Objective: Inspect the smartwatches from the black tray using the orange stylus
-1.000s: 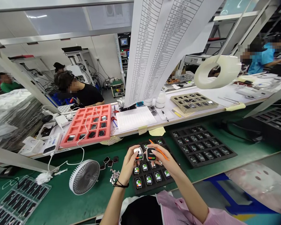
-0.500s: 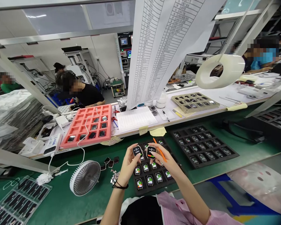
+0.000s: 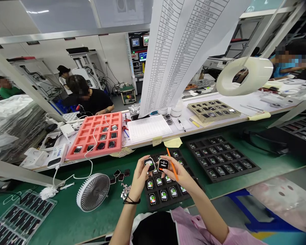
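Black foam tray [image 3: 180, 200] of lit smartwatches sits on the green worktop [image 3: 232, 185]. Just above this tray, the left hand [image 3: 141, 175] pinches one smartwatch [image 3: 149, 164] by its edges, while the right hand [image 3: 177, 175] grips a second smartwatch [image 3: 163, 165] between thumb and fingers, with an orange stick [image 3: 171, 163] tucked against it. Both watches almost touch. Left of the tray stands a white desk fan [image 3: 93, 192]; a second black tray [image 3: 221, 158] lies right of it, and a pink tray [image 3: 94, 149] lies beyond it.

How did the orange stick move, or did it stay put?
Yes, it moved. The orange stick turned more upright: its lower end swung left and its upper end rose, judged against the black watch tray below it.
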### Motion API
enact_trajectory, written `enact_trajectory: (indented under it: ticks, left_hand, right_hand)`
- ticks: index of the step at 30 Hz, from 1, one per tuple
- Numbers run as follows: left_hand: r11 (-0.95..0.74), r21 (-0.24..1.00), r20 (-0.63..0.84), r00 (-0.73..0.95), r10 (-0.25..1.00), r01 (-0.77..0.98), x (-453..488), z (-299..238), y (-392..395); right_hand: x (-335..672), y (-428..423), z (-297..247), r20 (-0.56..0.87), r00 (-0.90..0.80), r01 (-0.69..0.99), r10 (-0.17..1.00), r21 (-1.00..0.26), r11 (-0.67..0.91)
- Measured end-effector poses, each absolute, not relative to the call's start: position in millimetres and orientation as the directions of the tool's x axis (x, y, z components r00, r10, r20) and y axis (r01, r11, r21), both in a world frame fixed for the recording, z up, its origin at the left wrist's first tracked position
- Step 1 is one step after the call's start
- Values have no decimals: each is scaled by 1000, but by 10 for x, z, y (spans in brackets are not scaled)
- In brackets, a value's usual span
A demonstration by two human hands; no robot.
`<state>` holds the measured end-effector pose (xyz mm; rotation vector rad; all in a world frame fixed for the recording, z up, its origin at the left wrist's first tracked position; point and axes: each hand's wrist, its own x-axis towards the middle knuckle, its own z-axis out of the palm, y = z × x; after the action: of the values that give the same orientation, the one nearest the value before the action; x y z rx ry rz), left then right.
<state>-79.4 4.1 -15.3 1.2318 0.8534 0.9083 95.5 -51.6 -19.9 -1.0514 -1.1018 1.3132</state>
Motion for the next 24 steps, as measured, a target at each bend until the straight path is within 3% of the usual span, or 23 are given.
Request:
enact_trajectory:
  ticks: [11, 17, 24]
  left_hand:
    - [105, 987, -46, 417, 908, -119, -802, -184, 33]
    - [43, 994, 6, 463, 886, -96, -803, -203, 9]
    - [81, 993, -36, 420, 907, -91, -784, -148, 22]
  right_hand:
    - [925, -500, -179, -34, 32, -209, 999, -977, -27]
    - [948, -506, -204, -16, -14, -185, 1000, -983, -18]
    - [932, -502, -185, -53, 29, -201, 998, -978, -47]
